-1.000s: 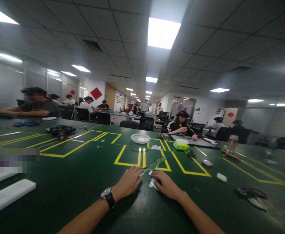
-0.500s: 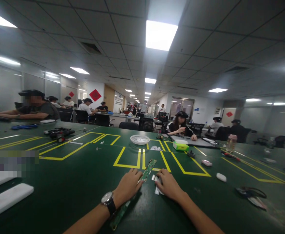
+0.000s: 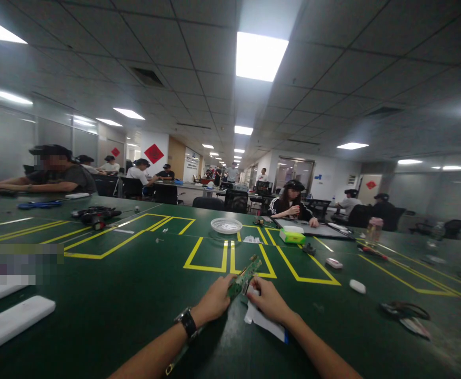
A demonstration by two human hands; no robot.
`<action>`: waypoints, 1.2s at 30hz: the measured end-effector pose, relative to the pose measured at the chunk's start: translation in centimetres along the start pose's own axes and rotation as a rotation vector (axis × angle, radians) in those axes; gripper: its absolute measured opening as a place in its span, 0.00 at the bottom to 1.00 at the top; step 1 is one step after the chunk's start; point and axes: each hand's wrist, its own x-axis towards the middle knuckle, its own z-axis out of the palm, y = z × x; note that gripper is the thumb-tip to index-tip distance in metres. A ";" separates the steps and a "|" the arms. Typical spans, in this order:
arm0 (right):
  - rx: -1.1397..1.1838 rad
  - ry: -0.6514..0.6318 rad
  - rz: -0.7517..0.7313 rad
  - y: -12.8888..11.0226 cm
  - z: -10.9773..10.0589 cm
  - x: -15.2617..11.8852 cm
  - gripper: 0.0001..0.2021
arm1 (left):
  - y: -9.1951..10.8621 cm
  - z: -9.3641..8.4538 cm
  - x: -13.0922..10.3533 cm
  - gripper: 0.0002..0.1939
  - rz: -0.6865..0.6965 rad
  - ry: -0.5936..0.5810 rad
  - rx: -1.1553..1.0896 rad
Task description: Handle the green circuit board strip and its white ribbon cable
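My left hand [image 3: 213,300], with a watch on the wrist, is wrapped round a long green circuit board [image 3: 243,277]. The board runs from beyond the fingers back under my left forearm and looks tilted. My right hand [image 3: 268,299] is closed beside the board's right edge, its fingertips pinching a small metallic piece [image 3: 246,288] that is too small to make out clearly. Below my right hand a white paper sheet [image 3: 268,323] with a blue edge lies on the green table, partly covered by the hand.
A white round basket [image 3: 226,226] stands further back, with a green tissue pack [image 3: 292,235] to its right. White cases lie at the right, cables [image 3: 406,311] at the far right, a power tool [image 3: 97,218] and white boxes at the left. People sit around.
My left hand has lifted and turned the board, its wrist rolling. My right hand has closed in towards the board, and more of the white paper shows below it.
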 end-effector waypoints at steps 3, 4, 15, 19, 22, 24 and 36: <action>0.150 -0.003 0.035 0.1 0.3 0.3 0.08 | 0.4 0.0 0.1 0.33 -0.208 -0.045 -0.408; 0.223 -0.020 0.054 0.1 0.4 0.4 0.09 | 0.5 0.0 0.1 0.33 -0.283 -0.066 -0.546; 0.781 -0.139 0.184 -1.5 1.0 0.5 0.19 | 0.9 0.3 0.0 0.16 -0.460 -0.039 -0.977; 0.794 -0.113 0.180 -2.4 0.8 0.4 0.20 | 0.8 0.5 -0.3 0.21 -0.323 -0.012 -0.948; 0.782 -0.092 0.189 -2.8 0.8 0.4 0.21 | 0.8 0.4 -0.5 0.21 -0.286 -0.042 -0.928; 0.778 -0.076 0.196 -2.8 0.9 0.4 0.21 | 0.9 0.4 -0.6 0.19 -0.283 -0.060 -0.928; 0.757 0.005 0.205 -2.6 0.5 0.5 0.19 | 2.4 -0.1 -1.1 0.16 -0.217 -0.114 -1.037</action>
